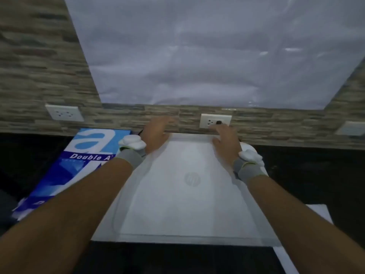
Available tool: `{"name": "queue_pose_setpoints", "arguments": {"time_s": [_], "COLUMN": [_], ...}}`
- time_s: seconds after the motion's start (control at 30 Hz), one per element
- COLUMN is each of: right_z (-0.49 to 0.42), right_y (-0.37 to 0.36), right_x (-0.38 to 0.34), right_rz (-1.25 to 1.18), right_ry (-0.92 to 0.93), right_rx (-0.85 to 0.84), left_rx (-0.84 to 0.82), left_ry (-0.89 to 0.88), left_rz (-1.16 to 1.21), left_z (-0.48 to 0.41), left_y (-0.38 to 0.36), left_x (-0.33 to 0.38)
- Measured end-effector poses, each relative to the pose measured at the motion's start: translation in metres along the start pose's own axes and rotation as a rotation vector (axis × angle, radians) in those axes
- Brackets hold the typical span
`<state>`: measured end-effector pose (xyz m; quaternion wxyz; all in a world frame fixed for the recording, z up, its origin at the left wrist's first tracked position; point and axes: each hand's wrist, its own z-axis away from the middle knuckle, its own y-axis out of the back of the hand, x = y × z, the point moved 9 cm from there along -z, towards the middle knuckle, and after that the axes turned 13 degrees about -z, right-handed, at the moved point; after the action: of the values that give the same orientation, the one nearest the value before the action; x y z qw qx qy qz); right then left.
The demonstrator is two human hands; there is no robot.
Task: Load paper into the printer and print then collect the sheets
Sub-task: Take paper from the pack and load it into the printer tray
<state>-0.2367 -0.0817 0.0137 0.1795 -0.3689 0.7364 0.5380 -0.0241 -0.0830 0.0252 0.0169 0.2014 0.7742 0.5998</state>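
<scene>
White printer [190, 186] sits square on the dark desk [308, 175], lid shut, maker's round logo facing up. Back edge close to the stone-pattern wall [39, 62]; a wall socket [215, 121] with something plugged in just behind it.

Both hands at the rear edge of the printer. Left hand [157, 133] at the back left corner, fingers reaching over the rim and blurred; whether they are gripping anything there, I cannot tell. Right hand [225, 142] lies at the back right corner, fingers spread loosely and flat, nothing held. Grey wrist bands on both arms.

Paper ream [79, 165], blue and white wrapper, lies on the desk just left of the printer, touching or nearly so. The near end of the wrapper looks torn open, though it is partly behind the forearm.

Progress, as judged: early. No sheet is in either hand and no raised rear tray is visible, so loading looks not yet done. Hands likely feeling for the rear input flap. Left to do: open tray, draw sheets from ream, load, print, collect. White flat surface [320, 212] at right front of the printer; sheet or tray, unclear.
</scene>
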Motion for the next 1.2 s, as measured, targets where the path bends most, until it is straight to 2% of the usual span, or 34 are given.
{"name": "queue_pose_setpoints", "arguments": {"time_s": [0.2,0.53,0.7,0.87,0.97,1.2], "right_z": [-0.011,-0.025,-0.028,-0.041,-0.043,-0.051], "right_y": [-0.005,-0.013,0.001,0.033,0.049,0.062], "right_x": [0.013,0.016,0.006,-0.014,-0.031,-0.043], "right_rz": [0.142,0.398,0.237,0.083,0.047,0.000], "right_ry": [0.013,-0.043,-0.022,-0.016,0.050,0.102], "right_rx": [0.011,-0.064,0.021,0.141,0.199,0.284], "left_rx": [-0.117,-0.168,-0.051,0.151,0.160,0.190], "left_ry": [0.102,0.145,0.140,0.165,0.216,0.247], "left_rz": [-0.079,-0.175,-0.127,0.072,0.192,0.148], "left_z": [-0.008,-0.015,-0.016,-0.023,-0.028,-0.036], "left_y": [-0.019,-0.029,-0.007,0.035,0.051,0.069], "left_x": [-0.018,-0.027,-0.019,-0.010,-0.013,-0.015]}}
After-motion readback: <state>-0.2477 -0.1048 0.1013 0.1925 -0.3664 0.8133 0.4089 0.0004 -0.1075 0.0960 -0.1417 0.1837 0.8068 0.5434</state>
